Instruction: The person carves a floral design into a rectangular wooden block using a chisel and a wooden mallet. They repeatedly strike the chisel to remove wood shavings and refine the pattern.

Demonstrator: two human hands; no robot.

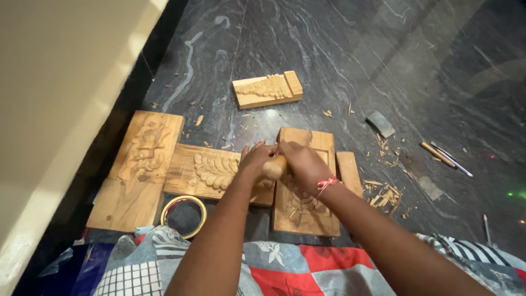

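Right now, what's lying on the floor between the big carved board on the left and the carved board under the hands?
In the head view, a smaller carved wooden panel with a leaf pattern lies between the large carved board and the carved board under the hands.

On the dark stone floor (339, 49) ahead of me lies a small carved block (267, 90). To my left a tall carved plank (137, 170) lies beside the pale wall (60, 98), a roll of tape (183, 216) near its foot. To my right are wood chips (385, 194), a grey flat stone (380, 124) and loose chisels (445, 158). A patchwork cloth (285, 268) covers my lap.
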